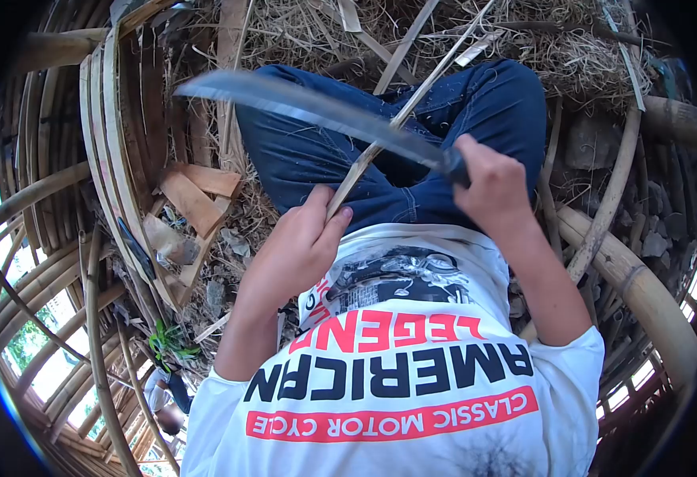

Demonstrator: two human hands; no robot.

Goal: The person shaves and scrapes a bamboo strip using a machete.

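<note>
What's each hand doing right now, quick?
Left hand: closed, pinching a long thin strip.
Right hand: closed around the handle of a big knife.

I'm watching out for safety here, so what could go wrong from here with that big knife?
The knife crosses the thin strip just ahead of the bare left hand, so a slip could cut its fingers. The blade also passes over the jeans and might catch a leg. Gripped without a glove, the strip may leave splinters.
</note>
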